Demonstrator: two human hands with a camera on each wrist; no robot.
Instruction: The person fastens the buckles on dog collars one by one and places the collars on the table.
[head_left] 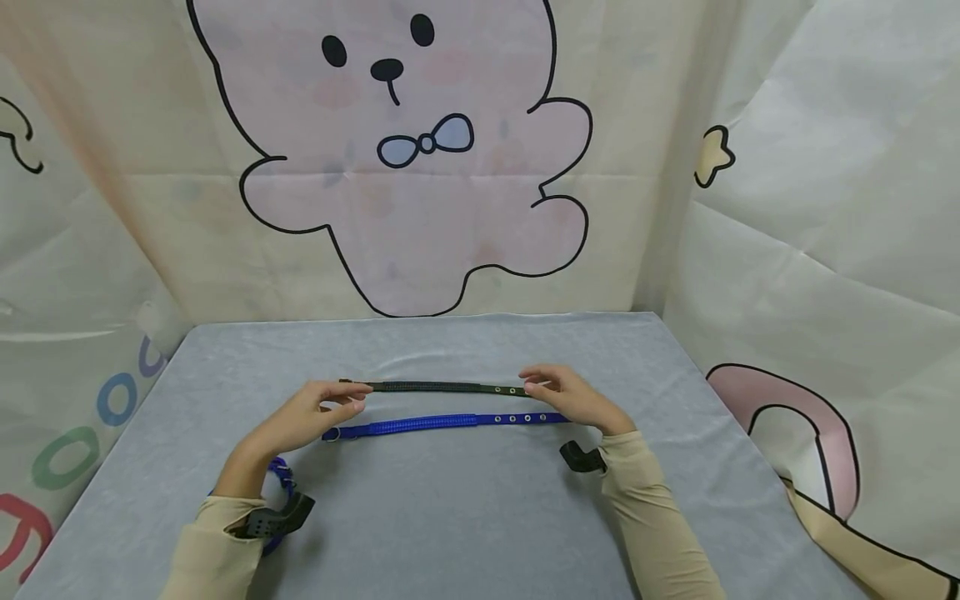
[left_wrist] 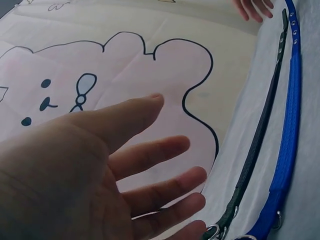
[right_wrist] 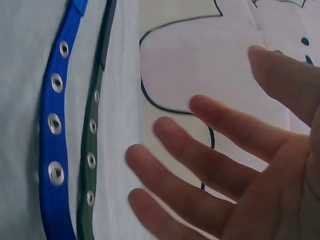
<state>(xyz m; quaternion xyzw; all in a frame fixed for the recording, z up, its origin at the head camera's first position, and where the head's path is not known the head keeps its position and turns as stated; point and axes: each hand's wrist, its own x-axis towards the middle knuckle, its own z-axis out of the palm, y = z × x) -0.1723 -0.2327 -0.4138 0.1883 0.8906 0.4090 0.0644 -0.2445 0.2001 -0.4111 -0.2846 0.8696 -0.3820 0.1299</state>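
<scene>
A dark green collar point(head_left: 435, 387) and a blue collar point(head_left: 427, 424) lie stretched out side by side on the table, the green one farther back. Both have metal eyelets toward the right end and metal rings at the left, seen in the left wrist view. My left hand point(head_left: 318, 408) hovers by their left ends, fingers spread and holding nothing. Around the right ends is my right hand point(head_left: 576, 398), also empty with its fingers apart. In the right wrist view, the eyelets of the blue strap point(right_wrist: 50, 145) and green strap point(right_wrist: 90, 142) show beside the fingers.
A blue braided cord point(head_left: 282, 472) lies partly hidden under my left forearm. Pale grey cloth covers the table point(head_left: 450, 525). Cloth walls with a printed bear point(head_left: 360, 192) stand behind and to both sides. Each wrist wears a black camera mount point(head_left: 581, 457).
</scene>
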